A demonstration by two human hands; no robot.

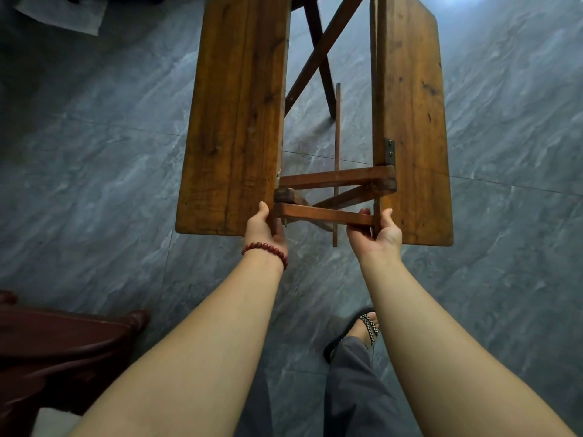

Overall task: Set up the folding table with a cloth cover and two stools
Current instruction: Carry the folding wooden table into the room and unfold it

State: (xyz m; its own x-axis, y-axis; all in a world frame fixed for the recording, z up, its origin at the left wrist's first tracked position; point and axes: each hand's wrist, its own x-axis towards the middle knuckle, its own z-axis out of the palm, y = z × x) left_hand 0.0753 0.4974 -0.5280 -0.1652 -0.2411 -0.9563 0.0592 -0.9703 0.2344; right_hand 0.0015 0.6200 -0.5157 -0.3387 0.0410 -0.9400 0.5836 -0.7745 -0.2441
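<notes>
Floor [94, 184]: grey tiles; the folding desk [334, 179] stood on it, far centre.
Leaves: left leaf [233, 121] and right leaf [410, 121] were apart with an open gap between them, so the top looked not yet closed flat.
Dark furniture [56, 342]: near left; I could not tell whether it was a stool.
White sheet [63, 14]: far left on the floor, possibly the cloth cover, not yet laid.
Near rail [325, 214]: held at both ends.
Left grip [265, 230]: held the rail's left end.
Right grip [377, 233]: curled round its right end.
Remaining: flatten top, cover, place both stools.
</notes>
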